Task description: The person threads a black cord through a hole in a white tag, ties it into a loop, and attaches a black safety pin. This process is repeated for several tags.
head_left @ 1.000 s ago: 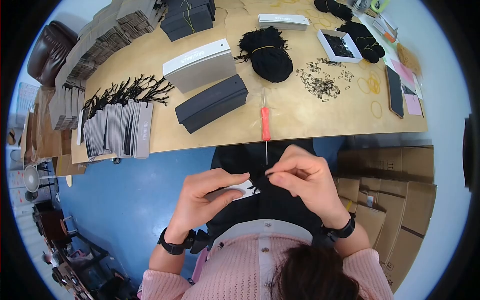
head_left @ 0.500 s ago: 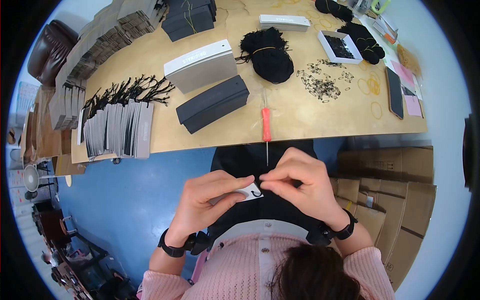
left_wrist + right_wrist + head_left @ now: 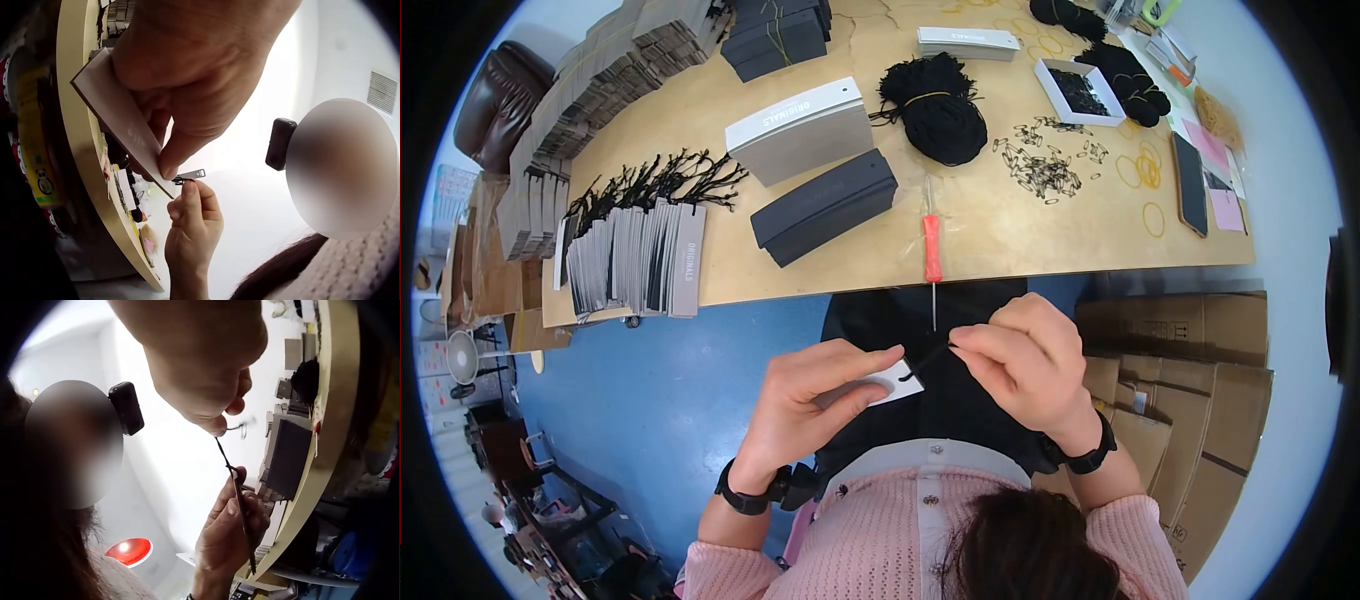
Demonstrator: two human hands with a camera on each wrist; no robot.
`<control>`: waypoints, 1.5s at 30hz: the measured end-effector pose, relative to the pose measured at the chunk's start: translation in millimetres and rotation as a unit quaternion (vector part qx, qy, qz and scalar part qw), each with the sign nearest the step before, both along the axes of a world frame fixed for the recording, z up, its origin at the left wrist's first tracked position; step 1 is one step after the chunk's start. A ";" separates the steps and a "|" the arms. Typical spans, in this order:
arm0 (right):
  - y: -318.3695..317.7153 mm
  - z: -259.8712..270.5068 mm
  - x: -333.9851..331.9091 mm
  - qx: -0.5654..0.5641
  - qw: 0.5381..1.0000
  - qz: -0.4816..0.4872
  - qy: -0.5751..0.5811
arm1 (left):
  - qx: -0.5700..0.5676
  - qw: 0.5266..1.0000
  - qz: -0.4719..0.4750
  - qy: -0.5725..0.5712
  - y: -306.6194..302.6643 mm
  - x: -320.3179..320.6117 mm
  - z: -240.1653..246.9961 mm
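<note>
My left hand (image 3: pixel 805 390) grips a pale hang tag (image 3: pixel 907 388) between thumb and fingers, above the lap. A short black cord (image 3: pixel 924 366) runs from the tag's free end to my right hand (image 3: pixel 1028 362), which pinches it between thumb and forefinger. In the right wrist view the cord (image 3: pixel 222 452) is drawn straight between the tag's edge and the fingertips, and a small wire loop (image 3: pixel 244 430) shows beside them. Seen from the left wrist, the tag (image 3: pixel 119 115) is a stiff, flat card with faint lettering.
A red-handled hook tool (image 3: pixel 932 250) lies at the table's front edge, its shaft jutting out. Behind stand dark tags (image 3: pixel 825 210), pale tags (image 3: pixel 800 135), a black cord bundle (image 3: pixel 940 110) and small wire pins (image 3: pixel 1045 175). Corded tags (image 3: pixel 635 260) lie left; cartons (image 3: pixel 1200 420) stand right.
The right hand first came in close to the tag's end, where the cord lay in a small curl. Now it has drawn away to the right, stretching the cord straight. The left hand stays nearly still.
</note>
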State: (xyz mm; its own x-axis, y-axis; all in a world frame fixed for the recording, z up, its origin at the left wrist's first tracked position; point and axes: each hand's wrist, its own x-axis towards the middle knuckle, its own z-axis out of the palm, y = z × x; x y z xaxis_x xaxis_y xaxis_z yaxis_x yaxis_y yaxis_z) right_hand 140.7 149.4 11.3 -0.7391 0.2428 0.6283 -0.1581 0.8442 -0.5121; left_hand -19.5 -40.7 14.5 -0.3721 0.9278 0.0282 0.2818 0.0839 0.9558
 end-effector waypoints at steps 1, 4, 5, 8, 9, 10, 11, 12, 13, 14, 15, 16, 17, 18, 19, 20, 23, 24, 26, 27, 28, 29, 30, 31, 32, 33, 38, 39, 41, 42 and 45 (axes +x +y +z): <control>1.6 -3.2 -1.3 0.000 1.000 0.000 0.000 | -0.004 1.000 -0.003 -0.004 -0.3 0.6 0.4; 7.3 -6.2 -3.3 0.110 0.994 -0.024 -0.009 | -0.006 1.000 -0.005 -0.002 -0.5 0.1 2.6; 9.5 -6.5 -1.8 0.111 0.993 -0.030 -0.022 | -0.006 1.000 -0.003 -0.001 -1.8 -0.7 0.8; 15.8 -3.0 3.0 0.125 0.990 -0.034 -0.050 | -0.006 1.000 0.019 -0.014 -6.5 -2.5 -3.9; 18.7 -1.6 5.3 0.141 0.987 -0.034 -0.063 | -0.010 1.000 0.019 0.005 -7.6 -3.7 -3.6; 20.2 -5.4 10.0 0.138 0.986 -0.019 -0.092 | -0.015 0.999 0.020 0.024 -9.3 -5.0 -3.0; 19.7 -4.1 11.8 0.137 0.986 -0.018 -0.091 | -0.016 0.999 0.021 0.025 -11.4 -6.0 -0.1; 19.6 -1.1 12.3 0.119 0.983 -0.010 -0.137 | -0.051 0.998 0.006 0.024 -13.6 -6.5 5.5; 19.6 1.6 11.0 0.101 0.978 0.001 -0.182 | -0.087 0.996 -0.006 0.024 -16.1 -7.3 12.4; 18.4 2.4 8.8 0.101 0.979 0.005 -0.176 | -0.125 0.990 -0.059 -0.033 -20.3 -9.1 21.7; 15.7 2.8 7.1 0.070 0.979 0.028 -0.187 | -0.161 0.971 -0.100 -0.147 -28.0 -15.8 24.5; 13.5 3.6 5.2 0.042 0.978 0.050 -0.197 | -0.145 0.961 -0.033 -0.233 -33.0 -16.8 28.2; 10.9 5.2 3.0 0.042 0.979 0.053 -0.192 | -0.124 0.940 0.034 -0.315 -37.0 -18.0 31.5; 7.0 7.2 1.2 0.021 0.980 0.055 -0.192 | -0.109 0.948 0.100 -0.281 -41.6 -29.3 33.7; 3.5 8.8 -0.2 0.001 0.979 0.058 -0.194 | -0.093 0.950 0.166 -0.246 -44.3 -44.2 36.1; 1.7 9.7 -1.5 -0.007 0.980 0.059 -0.191 | -0.053 0.955 0.220 -0.190 -37.9 -58.2 38.8; 1.6 6.5 -0.7 -0.015 0.981 0.056 -0.184 | 0.006 0.950 0.308 -0.041 -23.6 -113.3 25.4; 4.1 5.5 -0.3 -0.012 0.982 0.050 -0.184 | 0.024 0.940 0.338 0.047 -21.4 -127.0 12.5; 11.6 3.5 0.0 0.001 0.984 0.005 -0.175 | -0.045 0.914 0.343 0.212 -12.6 -135.4 -6.5; 17.0 2.0 -1.4 0.004 0.984 -0.004 -0.177 | -0.117 0.853 0.345 0.373 -9.4 -139.0 -18.7; 23.9 0.2 -5.2 0.029 0.983 -0.063 -0.172 | -0.103 0.815 0.330 0.465 -8.9 -144.1 -36.2; 31.4 -2.4 -10.8 0.055 0.977 -0.121 -0.166 | -0.098 0.818 0.326 0.463 -9.1 -148.8 -48.5; 39.8 -6.7 -19.5 0.072 0.977 -0.148 -0.133 | -0.127 0.779 0.345 0.508 -9.1 -151.3 -57.1; 48.2 -10.6 -28.9 0.074 0.976 -0.151 -0.135 | -0.156 0.735 0.362 0.552 -4.5 -148.2 -55.3; 56.9 -13.9 -39.3 0.088 0.976 -0.169 -0.108 | -0.165 0.711 0.388 0.562 -0.2 -139.5 -50.9; 64.6 -17.3 -49.4 0.102 0.974 -0.184 -0.082 | -0.163 0.713 0.389 0.560 0.2 -131.9 -44.7; 93.4 -37.4 -87.0 0.154 0.968 -0.195 -0.042 | -0.073 0.773 0.356 0.520 -3.5 -69.2 -14.7; 95.0 -39.2 -89.8 0.168 0.964 -0.197 -0.055 | -0.061 0.795 0.326 0.508 -3.4 -54.9 -13.1; 94.4 -38.5 -91.7 0.166 0.963 -0.205 -0.046 | -0.023 0.849 0.284 0.445 -5.5 -30.7 -17.7; 94.5 -37.9 -91.9 0.163 0.962 -0.213 -0.038 | 0.017 0.894 0.240 0.378 -2.6 -21.3 -19.7; 95.3 -35.0 -90.2 0.150 0.966 -0.204 -0.043 | 0.058 0.941 0.188 0.276 16.5 2.3 -15.9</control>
